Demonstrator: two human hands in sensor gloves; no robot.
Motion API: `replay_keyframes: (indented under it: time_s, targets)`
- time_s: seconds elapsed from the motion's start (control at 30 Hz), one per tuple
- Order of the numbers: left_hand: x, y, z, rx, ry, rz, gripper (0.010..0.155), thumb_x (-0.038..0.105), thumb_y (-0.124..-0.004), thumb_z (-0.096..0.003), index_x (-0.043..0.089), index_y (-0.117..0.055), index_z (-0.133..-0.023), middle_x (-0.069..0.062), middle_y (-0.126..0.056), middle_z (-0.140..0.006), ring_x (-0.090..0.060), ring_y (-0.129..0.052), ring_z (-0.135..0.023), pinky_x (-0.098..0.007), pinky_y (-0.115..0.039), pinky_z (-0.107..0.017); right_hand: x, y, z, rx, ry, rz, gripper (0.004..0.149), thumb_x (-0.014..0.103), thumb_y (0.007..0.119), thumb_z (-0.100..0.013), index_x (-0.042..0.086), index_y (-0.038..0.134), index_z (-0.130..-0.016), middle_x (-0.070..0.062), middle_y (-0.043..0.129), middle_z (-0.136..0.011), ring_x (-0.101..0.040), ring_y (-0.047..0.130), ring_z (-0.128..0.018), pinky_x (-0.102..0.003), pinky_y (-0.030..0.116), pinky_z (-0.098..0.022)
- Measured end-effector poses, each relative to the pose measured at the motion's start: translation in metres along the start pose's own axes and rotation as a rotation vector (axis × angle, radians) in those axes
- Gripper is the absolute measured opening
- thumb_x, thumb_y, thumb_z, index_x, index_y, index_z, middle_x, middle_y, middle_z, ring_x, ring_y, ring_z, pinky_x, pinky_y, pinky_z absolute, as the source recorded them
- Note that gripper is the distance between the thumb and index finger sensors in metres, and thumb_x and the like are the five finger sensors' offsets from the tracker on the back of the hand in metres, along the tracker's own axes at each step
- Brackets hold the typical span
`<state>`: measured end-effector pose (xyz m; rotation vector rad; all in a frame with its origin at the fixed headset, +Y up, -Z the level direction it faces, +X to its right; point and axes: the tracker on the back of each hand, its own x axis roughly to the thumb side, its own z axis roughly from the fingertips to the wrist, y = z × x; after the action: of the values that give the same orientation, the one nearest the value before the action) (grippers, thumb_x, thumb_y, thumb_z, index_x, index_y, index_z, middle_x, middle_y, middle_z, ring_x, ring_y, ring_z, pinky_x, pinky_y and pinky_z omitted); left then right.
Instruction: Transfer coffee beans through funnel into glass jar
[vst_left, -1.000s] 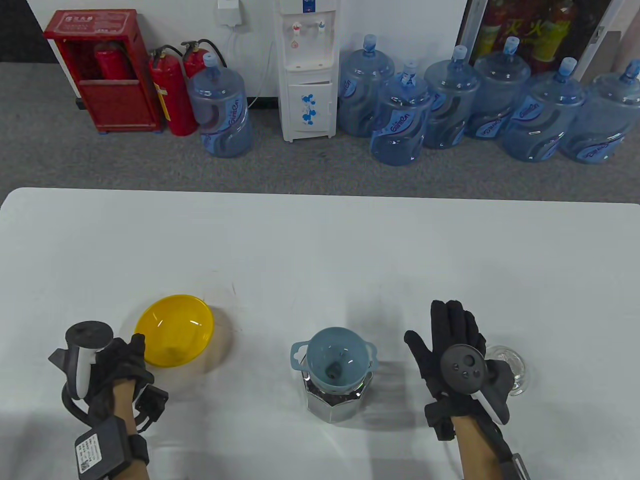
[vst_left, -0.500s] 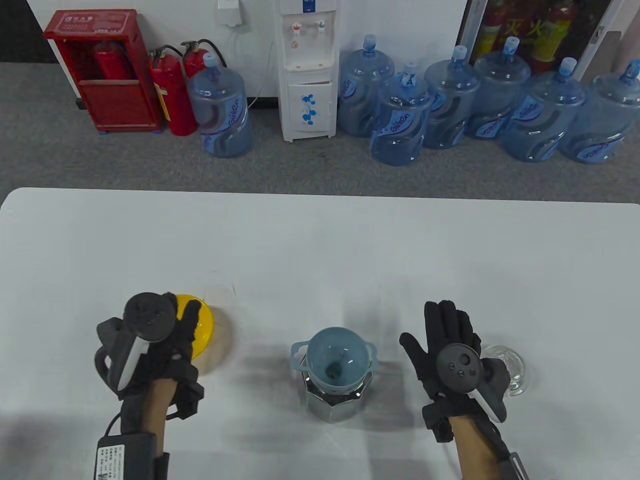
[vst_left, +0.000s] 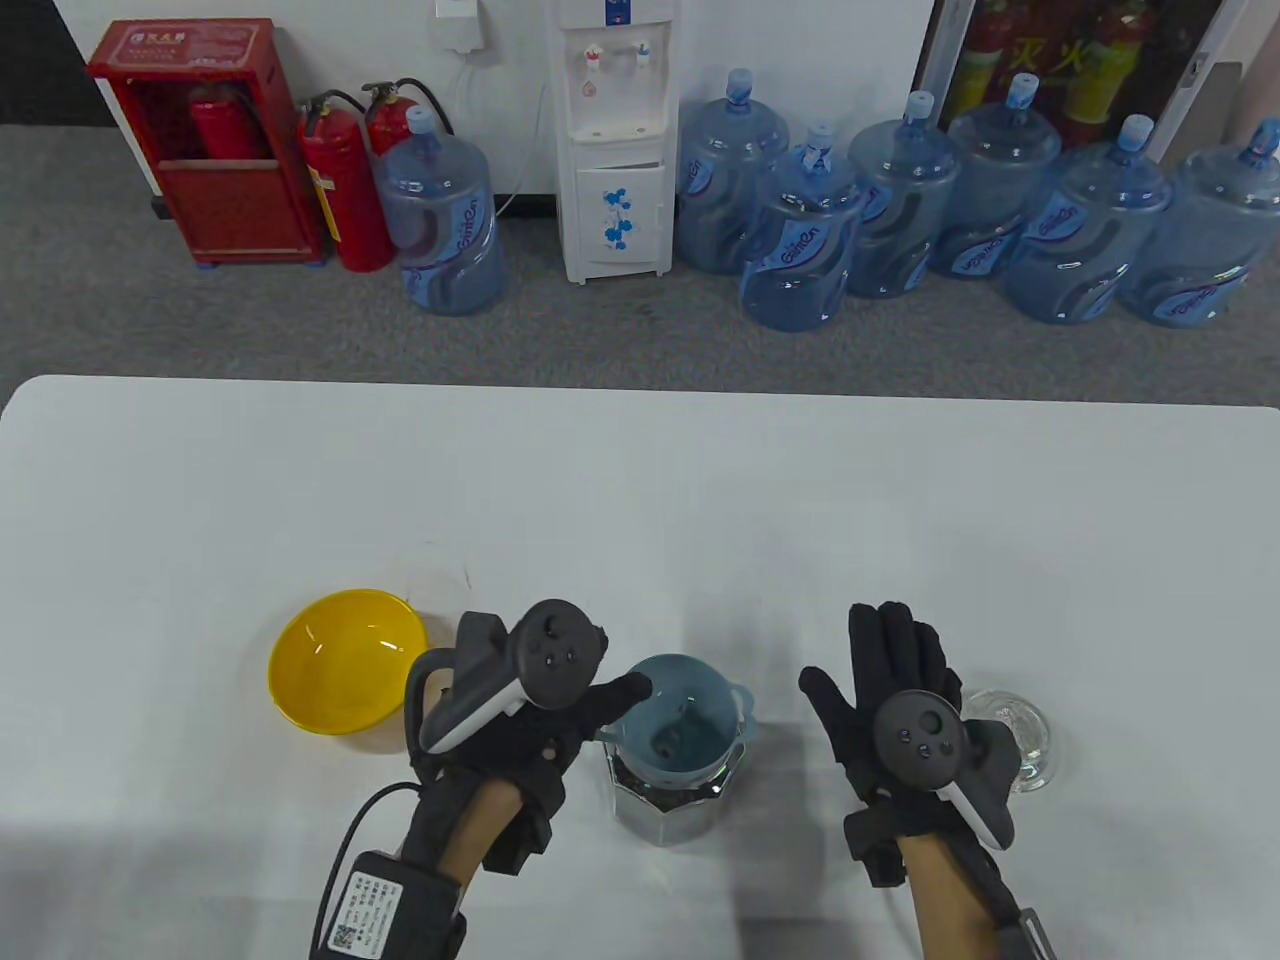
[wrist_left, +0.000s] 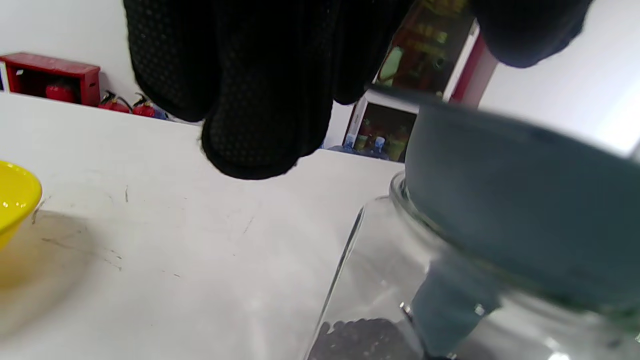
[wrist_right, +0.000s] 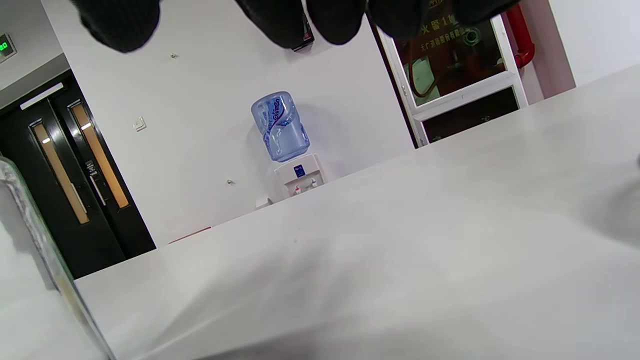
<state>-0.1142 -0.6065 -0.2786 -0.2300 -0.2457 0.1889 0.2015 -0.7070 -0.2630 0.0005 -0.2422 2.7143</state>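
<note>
A blue-grey funnel (vst_left: 685, 720) sits in the mouth of a faceted glass jar (vst_left: 672, 805) at the table's front centre. Dark coffee beans (wrist_left: 362, 340) lie in the bottom of the jar (wrist_left: 380, 270). My left hand (vst_left: 615, 700) is open at the funnel's left rim, with the thumb reaching over the rim and the fingers (wrist_left: 250, 115) hanging beside the funnel (wrist_left: 525, 210). I cannot tell whether it touches the funnel. My right hand (vst_left: 885, 665) lies open and flat to the right of the jar and holds nothing.
An empty yellow bowl (vst_left: 345, 662) stands on the white table (vst_left: 640, 480) to the left of my left hand. A clear glass lid (vst_left: 1022, 735) lies just right of my right hand. The jar's edge shows in the right wrist view (wrist_right: 45, 250).
My left hand has moved right, from the yellow bowl to the funnel's left rim. The bowl stays on the table. My right hand has hardly moved.
</note>
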Motion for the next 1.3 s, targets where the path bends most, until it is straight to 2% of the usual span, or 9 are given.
replay_keyframes:
  time_s: [0.1,0.23,0.5,0.67,0.77,0.87,1.0,1.2,1.3]
  targets:
    - [0.003,-0.007,-0.005,-0.067,-0.029,0.061,0.061,0.062,-0.074,-0.0522,0.018,-0.077,-0.095,-0.008,-0.097,-0.077,-0.017,-0.109,-0.045,-0.045,-0.086,-0.054,0.0,0.0,0.0,0.001,0.002,-0.004,0.083,0.068,0.054,-0.064,0.015,0.038,-0.126,-0.022,0.029,-0.129,-0.051,0.033,-0.114,-0.073,0.039,-0.075]
    - [0.004,-0.013,-0.007,0.002,-0.033,-0.009,0.047,0.055,-0.077,-0.0526,0.02,-0.084,-0.083,-0.001,-0.101,-0.061,-0.012,-0.108,-0.032,-0.042,-0.089,-0.048,0.0,0.001,0.0,0.006,0.001,-0.004,0.083,0.068,0.054,-0.064,0.015,0.038,-0.126,-0.022,0.028,-0.129,-0.051,0.033,-0.114,-0.073,0.039,-0.075]
    - [-0.003,-0.014,-0.002,0.048,-0.086,0.164,0.039,0.046,-0.077,-0.0543,0.018,-0.085,-0.08,0.0,-0.1,-0.056,-0.01,-0.106,-0.027,-0.041,-0.089,-0.046,-0.001,0.001,0.001,0.009,0.006,-0.005,0.083,0.068,0.053,-0.064,0.015,0.038,-0.126,-0.023,0.028,-0.129,-0.051,0.033,-0.114,-0.073,0.039,-0.075]
    - [-0.012,0.012,0.02,0.123,-0.154,0.32,0.039,0.045,-0.076,-0.0565,0.017,-0.084,-0.082,-0.001,-0.1,-0.058,-0.01,-0.106,-0.028,-0.041,-0.089,-0.046,-0.003,0.002,0.0,0.027,0.019,-0.038,0.083,0.068,0.053,-0.064,0.014,0.039,-0.126,-0.023,0.029,-0.129,-0.051,0.034,-0.114,-0.073,0.039,-0.075]
    - [-0.026,0.038,0.038,0.245,-0.144,0.326,0.039,0.044,-0.075,-0.0576,0.016,-0.083,-0.083,-0.001,-0.099,-0.059,-0.011,-0.107,-0.03,-0.042,-0.089,-0.047,-0.003,0.001,0.001,0.025,0.01,-0.062,0.083,0.068,0.053,-0.064,0.014,0.039,-0.126,-0.023,0.028,-0.129,-0.051,0.033,-0.114,-0.073,0.039,-0.075]
    - [-0.052,0.059,0.057,0.416,-0.052,0.308,0.039,0.043,-0.075,-0.0583,0.016,-0.083,-0.084,-0.002,-0.099,-0.061,-0.011,-0.107,-0.032,-0.042,-0.088,-0.048,0.0,0.0,0.002,0.01,0.0,-0.057,0.083,0.068,0.054,-0.064,0.014,0.039,-0.126,-0.023,0.028,-0.129,-0.051,0.033,-0.114,-0.073,0.039,-0.075]
    - [-0.093,0.059,0.067,0.6,0.177,0.145,0.039,0.043,-0.075,-0.0584,0.015,-0.082,-0.084,-0.002,-0.099,-0.061,-0.01,-0.107,-0.032,-0.042,-0.089,-0.048,0.001,0.002,0.002,0.018,0.002,-0.044,0.083,0.068,0.054,-0.064,0.014,0.039,-0.126,-0.023,0.028,-0.129,-0.051,0.033,-0.114,-0.073,0.039,-0.075]
    - [-0.16,0.013,0.051,0.497,0.462,-0.024,0.038,0.042,-0.074,-0.0583,0.016,-0.082,-0.084,-0.002,-0.099,-0.061,-0.011,-0.107,-0.033,-0.042,-0.088,-0.049,-0.001,0.003,0.001,0.028,0.012,-0.029,0.083,0.068,0.054,-0.064,0.014,0.039,-0.126,-0.023,0.028,-0.129,-0.052,0.033,-0.114,-0.073,0.039,-0.075]
    - [-0.177,-0.007,0.045,0.464,0.519,-0.072,0.038,0.043,-0.075,-0.058,0.016,-0.082,-0.084,-0.002,-0.099,-0.061,-0.011,-0.108,-0.033,-0.042,-0.089,-0.049,-0.001,0.003,0.001,0.03,0.013,-0.026,0.083,0.068,0.053,-0.064,0.014,0.039,-0.126,-0.023,0.028,-0.129,-0.051,0.033,-0.114,-0.073,0.039,-0.075]
